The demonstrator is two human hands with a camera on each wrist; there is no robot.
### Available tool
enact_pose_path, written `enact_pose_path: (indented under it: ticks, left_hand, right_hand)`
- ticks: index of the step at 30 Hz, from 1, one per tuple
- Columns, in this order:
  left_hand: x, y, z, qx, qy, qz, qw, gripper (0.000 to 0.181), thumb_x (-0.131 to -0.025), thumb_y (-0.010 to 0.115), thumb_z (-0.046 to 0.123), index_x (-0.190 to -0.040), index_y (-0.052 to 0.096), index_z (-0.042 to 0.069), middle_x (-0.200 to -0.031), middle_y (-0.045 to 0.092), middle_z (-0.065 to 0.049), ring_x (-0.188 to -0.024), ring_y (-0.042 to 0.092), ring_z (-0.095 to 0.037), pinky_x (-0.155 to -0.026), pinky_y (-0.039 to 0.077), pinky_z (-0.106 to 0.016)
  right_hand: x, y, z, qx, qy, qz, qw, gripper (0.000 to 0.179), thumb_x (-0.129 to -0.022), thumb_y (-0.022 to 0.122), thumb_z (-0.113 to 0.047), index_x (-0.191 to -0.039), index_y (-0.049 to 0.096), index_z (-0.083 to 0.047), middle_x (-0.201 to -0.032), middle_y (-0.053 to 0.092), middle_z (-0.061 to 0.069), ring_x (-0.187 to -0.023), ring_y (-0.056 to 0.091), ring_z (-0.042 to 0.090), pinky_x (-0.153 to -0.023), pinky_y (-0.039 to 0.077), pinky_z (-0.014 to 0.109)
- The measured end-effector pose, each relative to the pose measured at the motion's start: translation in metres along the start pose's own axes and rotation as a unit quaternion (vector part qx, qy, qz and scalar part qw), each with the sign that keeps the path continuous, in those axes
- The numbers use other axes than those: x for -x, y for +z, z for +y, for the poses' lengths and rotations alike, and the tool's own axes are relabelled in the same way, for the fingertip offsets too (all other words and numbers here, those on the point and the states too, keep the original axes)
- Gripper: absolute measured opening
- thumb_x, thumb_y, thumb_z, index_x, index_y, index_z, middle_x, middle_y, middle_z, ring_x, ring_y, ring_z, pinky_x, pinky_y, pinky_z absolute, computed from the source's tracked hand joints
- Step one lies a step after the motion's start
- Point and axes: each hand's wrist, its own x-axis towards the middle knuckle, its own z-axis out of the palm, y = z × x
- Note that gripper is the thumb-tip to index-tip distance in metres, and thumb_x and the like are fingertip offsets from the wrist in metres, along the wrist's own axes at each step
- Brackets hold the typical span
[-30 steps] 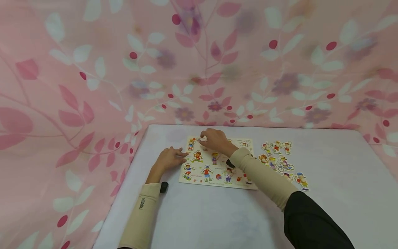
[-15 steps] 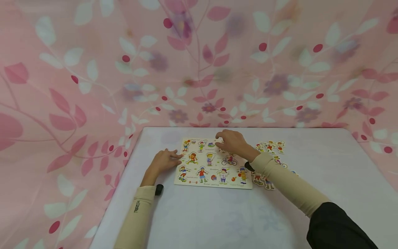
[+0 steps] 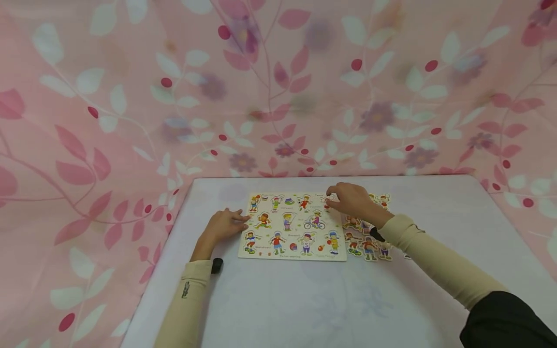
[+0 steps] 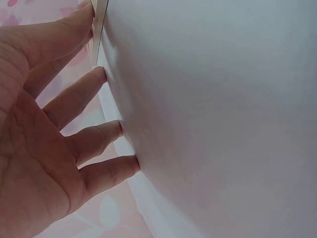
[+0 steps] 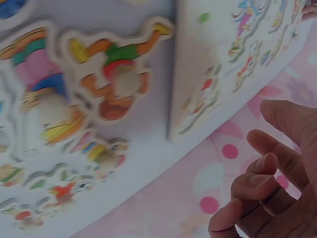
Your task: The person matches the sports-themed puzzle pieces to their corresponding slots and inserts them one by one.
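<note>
A cream puzzle board (image 3: 270, 244) printed with sporting children lies on the white table. My left hand (image 3: 224, 225) is at its left edge; in the left wrist view, the left hand's (image 4: 44, 134) thumb and index finger touch the board edge (image 4: 99, 29) while the other fingertips rest on the table, spread. Above the board's far right corner hovers my right hand (image 3: 354, 200). In the right wrist view, the right hand (image 5: 282, 183) has loosely bent fingers and nothing between them. Cut-out figure pieces (image 5: 121, 74) lie beside the board, partly hidden by the right forearm in the head view.
Several loose figure pieces (image 3: 370, 249) lie right of the board. The white tabletop (image 3: 278, 304) extends in front. A pink floral cloth (image 3: 278, 87) hangs behind the table and at its left. A small black device (image 3: 217, 265) sits at the left wrist.
My right hand has moved right across the board's far row, from near its left corner to its right corner, uncovering the printed figures. The left hand stays at the left edge. The head view has shifted.
</note>
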Motion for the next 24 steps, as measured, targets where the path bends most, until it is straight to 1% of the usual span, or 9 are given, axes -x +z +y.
enact_pose_path:
  ticks: [4,7,12,15,18,21,24]
  left_hand:
    - [0.000,0.000,0.000,0.005,0.001,-0.001,1.0000,0.035,-0.087,0.075,0.032,-0.120,0.073,0.018,-0.135,0.058,-0.011,-0.131,0.037,-0.055,-0.108,0.032,-0.058]
    - [0.000,-0.001,0.000,0.007,-0.001,-0.006,1.0000,0.035,-0.087,0.075,0.032,-0.119,0.073,0.018,-0.136,0.058,-0.011,-0.131,0.036,-0.055,-0.108,0.031,-0.058]
    - [0.000,0.000,-0.001,0.006,-0.002,-0.008,0.9999,0.035,-0.088,0.075,0.032,-0.119,0.073,0.019,-0.136,0.057,-0.011,-0.132,0.035,-0.055,-0.109,0.031,-0.058]
    - [0.000,0.001,-0.001,0.006,-0.001,-0.007,1.0000,0.035,-0.088,0.075,0.032,-0.120,0.073,0.019,-0.136,0.057,-0.011,-0.132,0.036,-0.054,-0.109,0.031,-0.058]
    - [0.000,0.000,-0.001,0.005,0.001,-0.008,1.0000,0.035,-0.088,0.075,0.032,-0.120,0.073,0.018,-0.136,0.058,-0.011,-0.132,0.036,-0.054,-0.108,0.031,-0.058]
    - [0.001,0.000,-0.001,0.006,0.001,-0.008,1.0000,0.035,-0.088,0.075,0.033,-0.120,0.073,0.018,-0.136,0.058,-0.011,-0.132,0.036,-0.055,-0.108,0.031,-0.058]
    - [0.001,0.001,-0.001,0.009,0.004,-0.007,0.9999,0.035,-0.088,0.075,0.032,-0.120,0.073,0.018,-0.136,0.058,-0.012,-0.131,0.036,-0.055,-0.108,0.031,-0.059]
  right_hand:
    - [0.010,0.000,0.016,-0.004,0.021,-0.001,0.9998,0.033,-0.090,0.072,-0.033,-0.116,0.072,-0.013,-0.079,0.059,0.000,-0.065,0.051,0.016,-0.050,0.040,0.029]
    - [0.018,0.001,0.029,-0.013,0.035,-0.001,0.9993,0.032,-0.090,0.072,-0.031,-0.115,0.071,-0.011,-0.078,0.059,0.000,-0.065,0.051,0.016,-0.050,0.040,0.029]
    - [0.031,0.003,0.047,-0.030,0.048,0.006,0.9984,0.030,-0.090,0.071,-0.028,-0.113,0.072,-0.007,-0.082,0.062,0.002,-0.067,0.053,0.018,-0.052,0.043,0.031]
    - [0.036,0.006,0.056,-0.033,0.054,0.002,0.9980,0.029,-0.091,0.071,-0.027,-0.112,0.072,-0.008,-0.085,0.065,0.004,-0.066,0.053,0.018,-0.053,0.044,0.033]
    - [0.038,0.010,0.064,-0.032,0.053,0.000,0.9981,0.029,-0.090,0.070,-0.027,-0.112,0.072,-0.007,-0.095,0.070,0.009,-0.070,0.056,0.018,-0.057,0.048,0.037]
    - [0.040,0.013,0.070,-0.032,0.052,0.002,0.9981,0.031,-0.089,0.071,-0.028,-0.111,0.072,-0.007,-0.103,0.070,0.012,-0.073,0.058,0.019,-0.061,0.050,0.040]
    - [0.042,0.016,0.076,-0.037,0.053,0.002,0.9979,0.030,-0.089,0.072,-0.028,-0.109,0.072,-0.006,-0.099,0.070,0.011,-0.071,0.057,0.019,-0.058,0.049,0.038]
